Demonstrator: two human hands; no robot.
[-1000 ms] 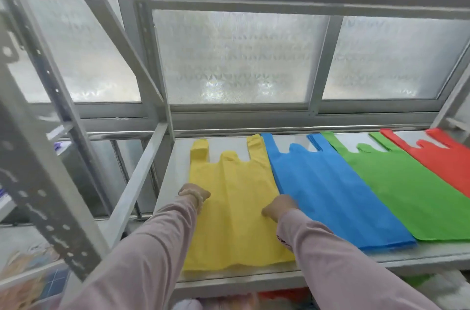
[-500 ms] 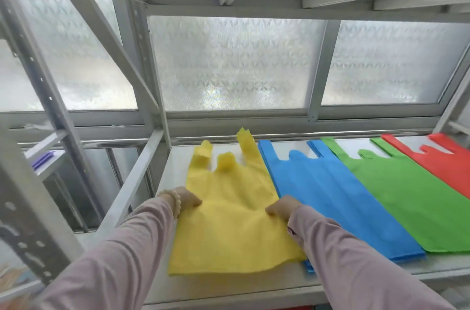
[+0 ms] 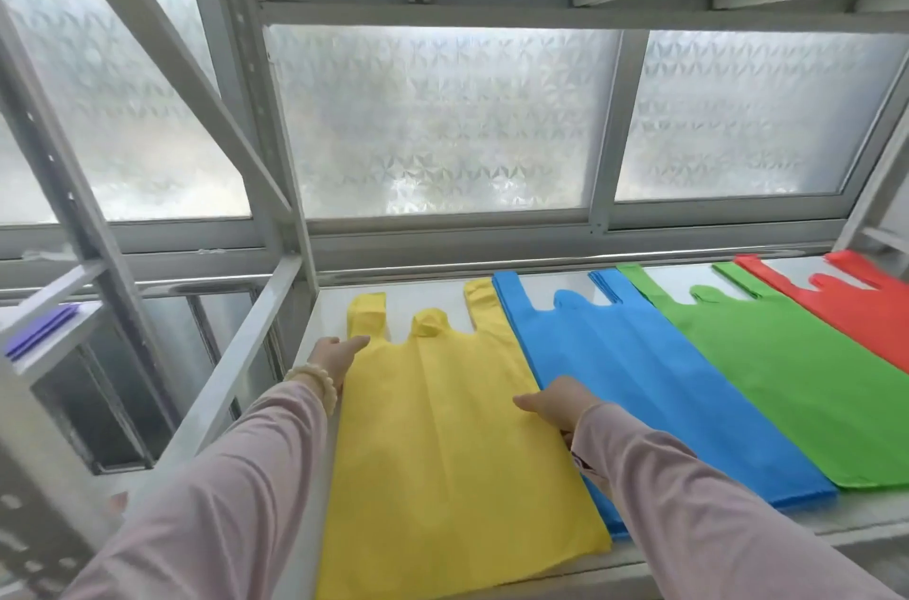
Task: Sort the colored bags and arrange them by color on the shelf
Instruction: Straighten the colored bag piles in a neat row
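On the shelf (image 3: pixel 315 329) I see the yellow bag (image 3: pixel 442 447) under both hands. The left hand (image 3: pixel 338 356) and right hand (image 3: pixel 556 402) press its side edges with straight fingers, gripping nothing. Half a second ago its handles were rucked up; now they lie flat. The bag spans between the hands, its right edge overlapping the blue bag (image 3: pixel 639 378).

shelf (image 3: pixel 403 292) | flat on it: yellow bag (image 3: pixel 457 452), blue bag (image 3: pixel 654 383), green bag (image 3: pixel 797 383), red bag (image 3: pixel 856 304)

Right edge cuts red bag (image 3: pixel 856 304) and green bag (image 3: pixel 787 378). Blue bag (image 3: pixel 639 378): left margin under yellow bag (image 3: pixel 442 452), near corner behind right sleeve (image 3: pixel 688 501). Right hand (image 3: pixel 558 402): fingers unseen.
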